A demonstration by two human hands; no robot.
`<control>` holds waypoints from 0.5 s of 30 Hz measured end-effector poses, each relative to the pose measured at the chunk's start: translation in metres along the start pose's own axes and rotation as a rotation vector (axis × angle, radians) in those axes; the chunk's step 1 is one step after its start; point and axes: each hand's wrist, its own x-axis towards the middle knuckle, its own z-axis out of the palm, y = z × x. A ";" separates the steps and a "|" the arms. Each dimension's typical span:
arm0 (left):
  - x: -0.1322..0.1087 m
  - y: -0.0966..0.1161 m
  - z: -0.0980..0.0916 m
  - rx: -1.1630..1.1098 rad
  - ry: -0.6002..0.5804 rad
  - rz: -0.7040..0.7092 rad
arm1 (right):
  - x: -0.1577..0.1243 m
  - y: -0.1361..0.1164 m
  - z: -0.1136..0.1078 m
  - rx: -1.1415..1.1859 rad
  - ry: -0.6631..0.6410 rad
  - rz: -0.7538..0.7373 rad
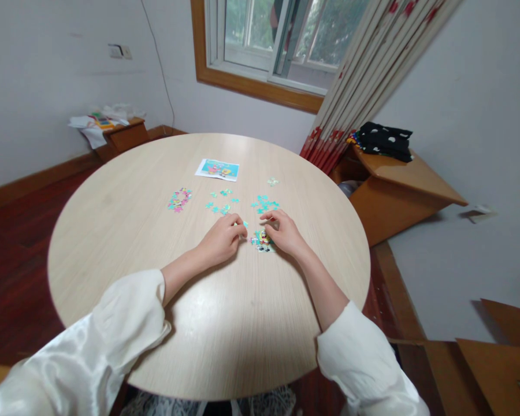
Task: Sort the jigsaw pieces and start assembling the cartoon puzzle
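Observation:
A partly joined jigsaw puzzle (263, 241) with a yellow cartoon figure lies on the round table (208, 323). Over its upper right edge is my right hand (283, 232), thumb and forefinger apart, with no piece visible between them. Left of the puzzle, my left hand (223, 238) rests with curled fingers close together; whatever they may hold is too small to make out. Turquoise puzzle pieces (265, 203) lie just beyond my right hand. Farther left are green-blue pieces (223, 209) and a ring of pink and multicoloured pieces (180, 200).
A printed reference picture (219, 170) lies toward the far side of the table. A few pale pieces (273, 181) sit at the back right. Beyond the table stand a wooden stool with dark cloth (385, 141), a long curtain (355, 75) and a window.

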 end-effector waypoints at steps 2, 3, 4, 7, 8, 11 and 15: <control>0.000 0.001 0.000 0.000 -0.006 0.012 | 0.000 0.000 0.000 -0.007 -0.001 0.001; 0.000 0.001 0.000 0.002 -0.011 0.020 | 0.000 -0.001 0.000 -0.010 -0.003 0.001; 0.000 0.002 0.000 0.007 -0.016 0.027 | 0.000 -0.001 0.000 -0.013 -0.004 0.000; 0.000 0.006 -0.001 0.028 -0.038 0.036 | 0.000 0.000 0.001 -0.021 -0.006 -0.009; 0.000 0.006 -0.001 0.036 -0.049 0.036 | 0.000 0.000 0.001 -0.024 -0.004 -0.013; 0.000 0.007 -0.001 0.068 -0.086 0.040 | 0.000 0.001 0.002 -0.030 0.001 -0.020; -0.001 0.007 0.000 0.128 -0.153 0.061 | 0.000 0.001 0.003 -0.031 -0.004 -0.016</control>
